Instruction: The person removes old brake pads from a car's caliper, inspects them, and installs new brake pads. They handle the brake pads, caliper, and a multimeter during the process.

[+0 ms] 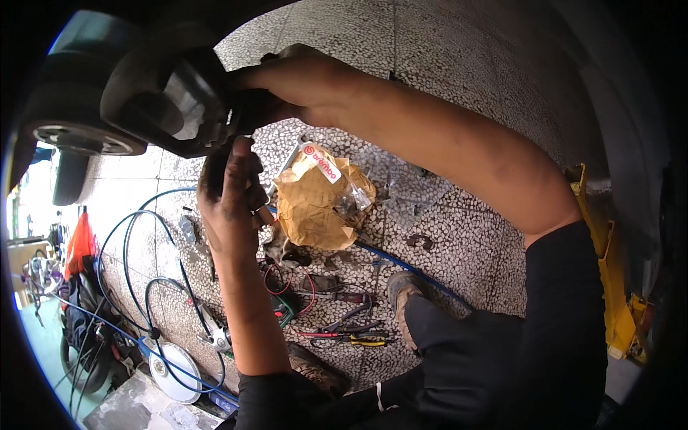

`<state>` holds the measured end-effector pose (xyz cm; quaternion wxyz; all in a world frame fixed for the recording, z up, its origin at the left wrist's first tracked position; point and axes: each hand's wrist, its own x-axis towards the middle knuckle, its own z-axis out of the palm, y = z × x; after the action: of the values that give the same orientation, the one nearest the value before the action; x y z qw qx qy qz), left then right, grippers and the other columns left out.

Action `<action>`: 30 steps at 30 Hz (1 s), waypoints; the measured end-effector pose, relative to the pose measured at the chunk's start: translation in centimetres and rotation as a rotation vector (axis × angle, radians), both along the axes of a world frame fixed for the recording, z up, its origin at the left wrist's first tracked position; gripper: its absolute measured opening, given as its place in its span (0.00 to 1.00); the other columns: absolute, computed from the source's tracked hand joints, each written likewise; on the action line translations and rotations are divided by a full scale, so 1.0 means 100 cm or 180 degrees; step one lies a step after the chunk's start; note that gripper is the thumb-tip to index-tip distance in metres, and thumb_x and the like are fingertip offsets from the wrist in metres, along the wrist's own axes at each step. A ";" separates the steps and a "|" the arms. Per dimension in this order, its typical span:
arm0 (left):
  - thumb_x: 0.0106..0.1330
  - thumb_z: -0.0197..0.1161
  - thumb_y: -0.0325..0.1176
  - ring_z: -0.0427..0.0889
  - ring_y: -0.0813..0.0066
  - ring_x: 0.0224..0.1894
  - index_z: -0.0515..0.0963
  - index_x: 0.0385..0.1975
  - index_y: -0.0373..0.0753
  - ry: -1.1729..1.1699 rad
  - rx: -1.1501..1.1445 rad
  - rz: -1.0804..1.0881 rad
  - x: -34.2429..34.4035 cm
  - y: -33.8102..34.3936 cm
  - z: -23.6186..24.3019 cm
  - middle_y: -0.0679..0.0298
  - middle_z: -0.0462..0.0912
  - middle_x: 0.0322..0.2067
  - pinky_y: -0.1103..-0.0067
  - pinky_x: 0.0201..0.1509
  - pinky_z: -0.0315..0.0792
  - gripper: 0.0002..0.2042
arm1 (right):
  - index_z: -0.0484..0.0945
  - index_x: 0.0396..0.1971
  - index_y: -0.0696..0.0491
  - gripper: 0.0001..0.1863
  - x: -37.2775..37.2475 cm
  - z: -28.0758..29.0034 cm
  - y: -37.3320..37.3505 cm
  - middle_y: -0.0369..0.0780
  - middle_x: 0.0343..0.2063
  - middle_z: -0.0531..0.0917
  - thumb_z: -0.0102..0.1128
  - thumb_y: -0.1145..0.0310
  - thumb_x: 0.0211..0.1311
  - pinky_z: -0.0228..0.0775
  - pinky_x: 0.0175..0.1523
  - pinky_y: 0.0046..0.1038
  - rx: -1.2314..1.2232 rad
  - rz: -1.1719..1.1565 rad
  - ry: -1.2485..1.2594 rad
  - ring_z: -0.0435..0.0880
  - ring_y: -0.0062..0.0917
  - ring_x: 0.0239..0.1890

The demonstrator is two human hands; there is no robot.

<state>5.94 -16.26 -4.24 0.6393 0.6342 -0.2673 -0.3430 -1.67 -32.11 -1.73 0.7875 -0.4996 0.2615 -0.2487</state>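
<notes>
A dark metal part with a large opening [154,107], which looks like a brake caliper or its bracket, fills the upper left beside a round hub-like piece [86,137]. My right hand [290,82] reaches across from the right and is closed at the part's right side, its fingertips lost in shadow. Just below, my left hand [231,188] is raised with its thumb up against the part's lower edge. Its other fingers are curled, and what they hold, if anything, is hidden.
On the speckled tile floor lie a crumpled brown paper bag [315,208], clear plastic [416,190], pliers [351,333] and a blue hose [416,269]. Looped cables [147,287] and a pale disc [174,373] are lower left. A yellow frame [613,287] stands at right.
</notes>
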 end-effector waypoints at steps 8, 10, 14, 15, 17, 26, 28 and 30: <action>0.70 0.56 0.45 0.62 0.89 0.16 0.75 0.45 0.37 0.0740 -0.0519 -0.0026 0.001 -0.005 -0.006 0.70 0.74 0.24 0.90 0.17 0.56 0.16 | 0.79 0.40 0.65 0.14 0.002 -0.002 -0.002 0.48 0.33 0.85 0.63 0.69 0.59 0.83 0.45 0.33 0.0088 0.0257 0.0053 0.87 0.33 0.34; 0.71 0.53 0.44 0.58 0.90 0.15 0.75 0.44 0.39 0.0981 -0.0601 0.0001 -0.001 -0.008 -0.005 0.72 0.72 0.23 0.91 0.16 0.52 0.15 | 0.78 0.42 0.63 0.15 0.000 0.001 0.001 0.47 0.33 0.84 0.59 0.66 0.63 0.82 0.47 0.33 0.0232 0.0225 0.0059 0.86 0.33 0.34; 0.72 0.53 0.44 0.58 0.90 0.15 0.75 0.40 0.38 0.0536 -0.0392 0.0338 -0.012 -0.011 -0.003 0.72 0.72 0.23 0.90 0.17 0.51 0.14 | 0.77 0.39 0.61 0.14 0.001 -0.003 -0.003 0.44 0.29 0.84 0.55 0.63 0.67 0.84 0.42 0.35 0.0683 0.0251 -0.0059 0.86 0.30 0.30; 0.72 0.53 0.44 0.59 0.90 0.15 0.75 0.40 0.37 0.0494 -0.0411 0.0278 -0.010 -0.010 -0.005 0.72 0.72 0.22 0.89 0.17 0.51 0.14 | 0.77 0.39 0.61 0.14 0.002 -0.002 0.000 0.44 0.29 0.84 0.54 0.63 0.68 0.84 0.42 0.35 0.0717 0.0230 -0.0029 0.86 0.29 0.31; 0.72 0.53 0.44 0.59 0.89 0.15 0.75 0.39 0.37 0.0469 -0.0447 0.0188 -0.006 -0.009 -0.006 0.72 0.72 0.22 0.89 0.17 0.52 0.15 | 0.77 0.40 0.59 0.13 0.004 0.000 0.001 0.43 0.31 0.84 0.53 0.64 0.68 0.83 0.44 0.34 0.0689 0.0229 0.0033 0.85 0.28 0.33; 0.71 0.54 0.46 0.64 0.89 0.17 0.74 0.37 0.36 0.0421 -0.0408 0.0084 -0.003 -0.008 -0.005 0.71 0.72 0.22 0.89 0.17 0.55 0.16 | 0.77 0.39 0.61 0.14 0.002 -0.007 -0.003 0.46 0.32 0.84 0.57 0.64 0.65 0.83 0.44 0.34 0.0543 0.0290 -0.0057 0.86 0.31 0.33; 0.71 0.54 0.46 0.64 0.89 0.17 0.74 0.37 0.36 0.0386 -0.0413 0.0074 -0.003 -0.008 -0.007 0.71 0.72 0.22 0.89 0.18 0.56 0.16 | 0.77 0.39 0.62 0.14 0.000 -0.005 -0.002 0.46 0.31 0.84 0.59 0.64 0.64 0.83 0.44 0.34 0.0575 0.0272 -0.0080 0.86 0.31 0.33; 0.71 0.54 0.47 0.64 0.89 0.17 0.75 0.37 0.36 0.0333 -0.0397 0.0114 -0.003 -0.009 -0.006 0.72 0.72 0.22 0.89 0.18 0.56 0.17 | 0.77 0.38 0.63 0.15 0.000 -0.004 -0.001 0.47 0.30 0.84 0.61 0.64 0.62 0.84 0.43 0.34 0.0581 0.0271 -0.0112 0.86 0.32 0.33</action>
<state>5.67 -17.12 -4.81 0.6967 0.5790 -0.2430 -0.3469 -1.63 -32.23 -2.11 0.8441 -0.4320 0.2478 -0.1987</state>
